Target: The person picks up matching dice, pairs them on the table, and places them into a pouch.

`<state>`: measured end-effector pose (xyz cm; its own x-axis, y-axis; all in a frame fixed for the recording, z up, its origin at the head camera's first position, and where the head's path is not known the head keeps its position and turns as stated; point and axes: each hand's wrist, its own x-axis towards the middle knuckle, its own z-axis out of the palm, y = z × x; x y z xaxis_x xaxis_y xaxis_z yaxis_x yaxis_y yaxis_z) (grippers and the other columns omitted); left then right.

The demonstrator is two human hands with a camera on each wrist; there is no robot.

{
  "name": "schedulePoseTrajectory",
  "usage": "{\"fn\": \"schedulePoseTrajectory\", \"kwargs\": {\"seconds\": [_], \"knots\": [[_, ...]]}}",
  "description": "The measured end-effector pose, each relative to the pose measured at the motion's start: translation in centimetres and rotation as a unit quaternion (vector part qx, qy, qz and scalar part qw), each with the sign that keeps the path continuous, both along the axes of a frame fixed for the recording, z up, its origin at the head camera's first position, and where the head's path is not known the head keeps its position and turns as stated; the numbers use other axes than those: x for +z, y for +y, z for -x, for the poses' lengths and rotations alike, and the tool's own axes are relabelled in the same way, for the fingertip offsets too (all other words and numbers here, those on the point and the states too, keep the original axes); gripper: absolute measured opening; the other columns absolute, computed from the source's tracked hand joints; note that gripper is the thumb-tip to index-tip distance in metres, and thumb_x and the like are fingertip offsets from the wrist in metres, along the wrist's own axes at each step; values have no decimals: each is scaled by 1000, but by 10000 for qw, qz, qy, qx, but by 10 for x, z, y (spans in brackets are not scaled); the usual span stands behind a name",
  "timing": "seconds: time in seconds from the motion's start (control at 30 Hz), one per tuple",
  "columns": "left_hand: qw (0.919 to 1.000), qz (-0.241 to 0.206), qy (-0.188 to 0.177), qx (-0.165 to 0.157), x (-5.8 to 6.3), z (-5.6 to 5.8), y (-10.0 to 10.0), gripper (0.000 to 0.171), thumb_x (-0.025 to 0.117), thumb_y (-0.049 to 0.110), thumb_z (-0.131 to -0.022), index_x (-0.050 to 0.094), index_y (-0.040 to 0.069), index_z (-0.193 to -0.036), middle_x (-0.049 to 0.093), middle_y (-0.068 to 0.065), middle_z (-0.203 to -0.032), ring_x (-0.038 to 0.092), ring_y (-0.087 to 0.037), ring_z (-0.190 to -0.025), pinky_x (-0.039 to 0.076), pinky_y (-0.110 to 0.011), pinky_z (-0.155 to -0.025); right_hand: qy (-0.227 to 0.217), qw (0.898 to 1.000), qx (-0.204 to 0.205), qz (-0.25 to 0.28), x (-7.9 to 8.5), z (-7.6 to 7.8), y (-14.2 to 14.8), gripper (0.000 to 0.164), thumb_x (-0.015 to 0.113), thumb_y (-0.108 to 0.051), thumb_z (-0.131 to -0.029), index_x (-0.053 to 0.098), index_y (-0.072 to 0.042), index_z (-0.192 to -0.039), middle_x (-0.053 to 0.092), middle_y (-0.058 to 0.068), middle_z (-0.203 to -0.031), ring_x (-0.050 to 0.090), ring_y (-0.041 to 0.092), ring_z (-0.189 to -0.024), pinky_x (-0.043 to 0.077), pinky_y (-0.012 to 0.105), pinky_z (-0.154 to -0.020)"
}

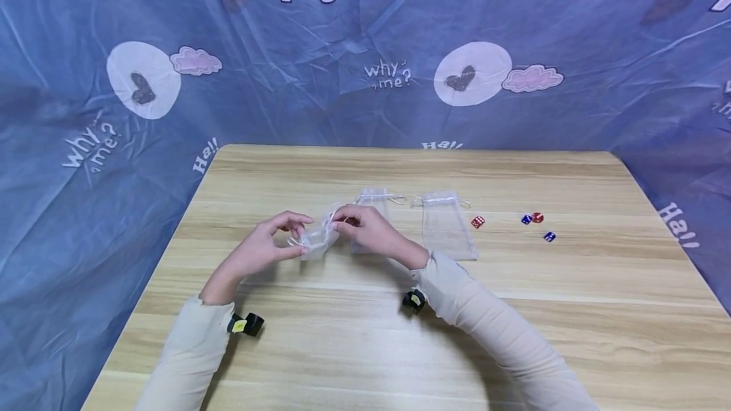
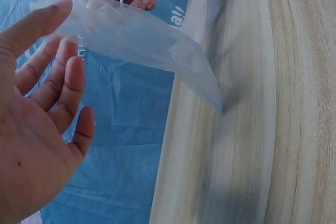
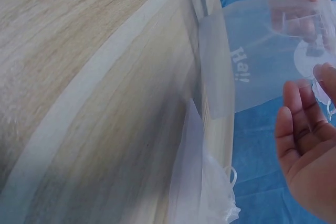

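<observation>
A sheer white drawstring bag (image 1: 316, 245) is held upright between both hands, its lower edge close to the tabletop. My left hand (image 1: 261, 247) pinches one side of the mouth between thumb and finger; in the left wrist view the other fingers are loosely bent away from the bag (image 2: 152, 45). On the opposite side, my right hand (image 1: 371, 231) pinches the rim and the drawstring. The right wrist view shows the bag (image 3: 252, 30) see-through, with nothing visible in its lower part. A second sheer bag (image 1: 365, 248) lies flat, partly covered by my right hand.
A third sheer bag (image 1: 448, 230) lies flat farther right. Beyond it are a red die (image 1: 478, 222), a blue die (image 1: 526, 219) beside another red die (image 1: 538, 217), and a second blue die (image 1: 549, 236). The wooden table (image 1: 342, 347) meets a blue printed cloth (image 1: 320, 100) behind.
</observation>
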<state>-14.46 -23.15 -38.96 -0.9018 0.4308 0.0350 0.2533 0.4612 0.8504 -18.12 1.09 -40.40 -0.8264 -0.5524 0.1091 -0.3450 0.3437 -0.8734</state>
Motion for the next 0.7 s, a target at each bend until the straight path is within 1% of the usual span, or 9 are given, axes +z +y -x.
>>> {"fn": "schedulePoseTrajectory", "kwargs": {"seconds": [0.13,0.2,0.33,0.43,0.57,0.7], "knots": [[9995,-82,-134,289,-1,1,0,43,79,11,-77,64,10,-118,62,-3,-90,56,-14,-89,42,-49,-89,-88,9999,-67,97,0,0,1,13,64,-12,-91,70,-4,-100,70,10,-94,59,18,-80,49,20,-71],[9991,-92,-184,380,-1,2,0,41,79,12,-77,65,10,-115,62,-3,-90,55,-16,-89,42,-50,-89,-139,9998,-66,125,0,0,1,13,65,-11,-91,70,-4,-99,70,10,-95,61,18,-82,51,21,-73],[9983,-109,-242,509,-2,2,1,39,80,13,-77,66,11,-113,61,-3,-90,55,-17,-89,43,-48,-86,-236,9996,-49,154,0,-1,0,12,66,-10,-89,70,-3,-98,70,10,-95,62,20,-84,52,22,-75],[9983,-102,-243,513,-3,2,1,39,80,14,-77,66,11,-113,61,-3,-89,55,-17,-88,45,-45,-84,-283,9995,-59,161,0,-2,0,11,67,-10,-89,70,-3,-97,69,10,-93,62,18,-83,52,22,-74],[9988,-75,-239,414,-3,3,3,41,80,14,-76,65,11,-115,60,-3,-88,55,-18,-88,46,-43,-82,-277,9994,-44,188,-1,-2,-1,10,67,-9,-88,70,-4,-96,69,10,-93,61,14,-80,53,22,-73],[9992,-49,-237,322,-3,3,4,45,81,14,-76,65,11,-117,60,-2,-87,54,-19,-88,47,-43,-81,-282,9993,-34,236,-1,-2,-1,9,67,-9,-88,69,-3,-95,69,10,-92,61,14,-79,54,23,-72]]}}
